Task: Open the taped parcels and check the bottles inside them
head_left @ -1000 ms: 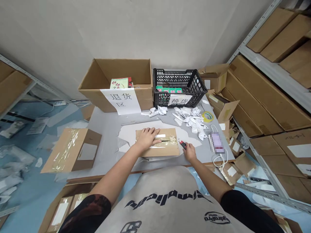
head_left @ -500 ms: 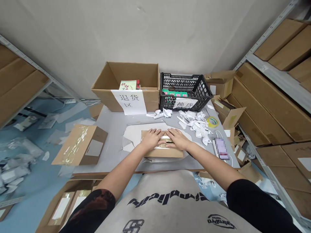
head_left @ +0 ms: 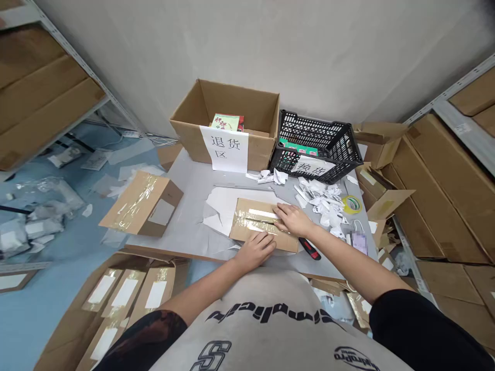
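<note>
A small cardboard box lies on the worktable, its top covered with clear tape over white label strips, with a narrow dark slit along the middle seam. My left hand is closed over the near edge of the box, fingers bent onto its top. At the right end of the slit, my right hand grips the top flaps; its fingertips are partly hidden there. Just right of the box, under my right forearm, rests a red and black utility knife. Torn white wrapping is spread beneath the box.
Behind stand an open carton with a paper sign and a black plastic crate. Crumpled paper scraps, a tape roll and a phone lie right. A taped carton sits at the table's left edge.
My left hand has moved from the seam to the near edge of the box. The box now sits slightly turned, and the utility knife has come into view. My view has shifted left.
</note>
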`<state>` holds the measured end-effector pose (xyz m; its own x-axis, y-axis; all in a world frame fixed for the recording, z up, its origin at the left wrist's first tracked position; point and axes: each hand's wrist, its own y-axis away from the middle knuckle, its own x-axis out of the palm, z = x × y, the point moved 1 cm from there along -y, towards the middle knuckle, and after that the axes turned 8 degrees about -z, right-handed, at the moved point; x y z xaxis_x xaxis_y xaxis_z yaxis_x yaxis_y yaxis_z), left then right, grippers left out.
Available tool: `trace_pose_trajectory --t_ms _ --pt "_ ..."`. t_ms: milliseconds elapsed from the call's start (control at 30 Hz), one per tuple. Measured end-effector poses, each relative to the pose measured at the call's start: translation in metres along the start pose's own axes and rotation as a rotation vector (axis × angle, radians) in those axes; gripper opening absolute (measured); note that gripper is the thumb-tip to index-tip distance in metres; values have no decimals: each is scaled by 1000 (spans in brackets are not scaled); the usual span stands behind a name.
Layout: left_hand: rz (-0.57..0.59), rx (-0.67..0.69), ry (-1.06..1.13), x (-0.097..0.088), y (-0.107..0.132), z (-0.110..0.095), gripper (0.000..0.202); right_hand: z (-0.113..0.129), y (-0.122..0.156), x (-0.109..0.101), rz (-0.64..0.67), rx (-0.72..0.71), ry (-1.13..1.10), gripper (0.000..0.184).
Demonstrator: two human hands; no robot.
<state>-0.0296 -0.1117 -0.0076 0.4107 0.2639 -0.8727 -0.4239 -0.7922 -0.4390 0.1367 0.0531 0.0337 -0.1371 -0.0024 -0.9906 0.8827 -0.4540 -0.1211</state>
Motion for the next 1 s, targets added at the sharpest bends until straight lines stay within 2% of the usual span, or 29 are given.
trace_pose_trajectory --t_ms 133,233,400,533,633,700,733,833,900,933,1000 --pt "-27 33 -42 1 3 3 28 2 -3 0 -9 -102 109 46" --pt "0 48 -80 3 7 3 29 3 -10 -6 25 -124 92 37" --pt "37 11 -125 7 8 -2 30 -14 -32 -27 175 69 -19 36" --pt "57 -10 -122 5 2 -6 25 -47 -51 -35 175 186 -75 39" --pt "81 -11 -86 2 -5 -5 19 -62 -59 -25 26 279 23 39" --pt "90 -18 -56 1 -9 -3 16 -62 -59 -12 -84 311 116 39" --pt "88 -30 -41 1 -10 -3 15 -60 -57 -5 -99 311 136 37" --pt "44 -87 6 -1 -13 -1 14 -50 -46 14 -61 314 63 38" --pt "10 -120 29 -3 -15 -1 17 -46 -34 22 3 271 -33 46" --pt "2 -138 36 -4 -17 0 24 -45 -28 25 51 241 -80 54" --pt "7 -188 38 -7 -24 2 50 -44 -18 30 153 197 -167 72"
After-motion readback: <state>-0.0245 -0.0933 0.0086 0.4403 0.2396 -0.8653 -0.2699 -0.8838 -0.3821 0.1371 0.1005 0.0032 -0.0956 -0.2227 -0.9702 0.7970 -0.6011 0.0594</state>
